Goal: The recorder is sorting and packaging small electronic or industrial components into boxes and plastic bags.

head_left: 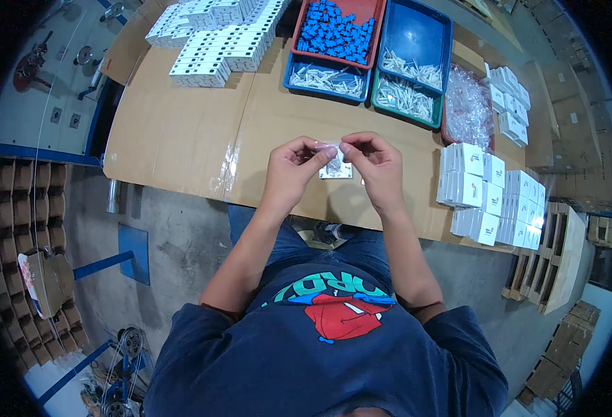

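Observation:
Both hands pinch a small clear plastic bag [334,157] by its top edge, thumbs against fingers. My left hand [297,167] grips its left corner and my right hand [375,167] its right corner. Something pale seems to lie inside the bag, too small to name. Just beneath it, on the cardboard-covered table [181,132], rests a white square plate [345,172], partly hidden by the bag and fingers.
Beyond my hands stand a red tray [380,21] of blue plastic parts and blue and green trays [437,124] of white pieces. Clear bags [468,104] fill another bin. White boxes [467,177] are stacked at the right; white switch-like units [212,62] stand in rows far left.

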A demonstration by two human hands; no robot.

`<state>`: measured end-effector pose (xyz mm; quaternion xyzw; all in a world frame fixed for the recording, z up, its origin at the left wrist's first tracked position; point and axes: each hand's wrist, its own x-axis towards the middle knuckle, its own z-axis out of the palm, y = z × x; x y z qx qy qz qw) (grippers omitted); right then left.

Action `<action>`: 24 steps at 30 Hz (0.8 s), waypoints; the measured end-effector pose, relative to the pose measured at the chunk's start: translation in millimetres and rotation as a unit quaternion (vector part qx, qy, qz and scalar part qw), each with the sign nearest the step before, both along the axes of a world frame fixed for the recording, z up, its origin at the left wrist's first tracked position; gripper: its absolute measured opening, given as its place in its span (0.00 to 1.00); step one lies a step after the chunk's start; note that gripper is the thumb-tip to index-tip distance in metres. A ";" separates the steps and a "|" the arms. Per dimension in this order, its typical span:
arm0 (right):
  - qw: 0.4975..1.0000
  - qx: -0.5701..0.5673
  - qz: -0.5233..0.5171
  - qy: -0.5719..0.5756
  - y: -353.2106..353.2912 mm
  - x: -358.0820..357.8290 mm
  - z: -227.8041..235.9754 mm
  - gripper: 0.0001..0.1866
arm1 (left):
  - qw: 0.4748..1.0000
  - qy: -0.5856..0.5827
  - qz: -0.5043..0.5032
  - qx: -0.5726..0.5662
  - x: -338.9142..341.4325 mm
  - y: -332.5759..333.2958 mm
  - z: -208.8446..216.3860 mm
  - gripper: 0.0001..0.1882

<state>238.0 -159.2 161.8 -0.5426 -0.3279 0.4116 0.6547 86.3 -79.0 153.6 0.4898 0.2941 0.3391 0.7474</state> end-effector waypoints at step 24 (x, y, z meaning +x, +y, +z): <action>0.995 -0.027 0.047 0.078 -5.4 -4.4 -1.1 0.14 | 0.999 -0.035 0.001 -0.011 -6.1 -1.6 0.2 0.17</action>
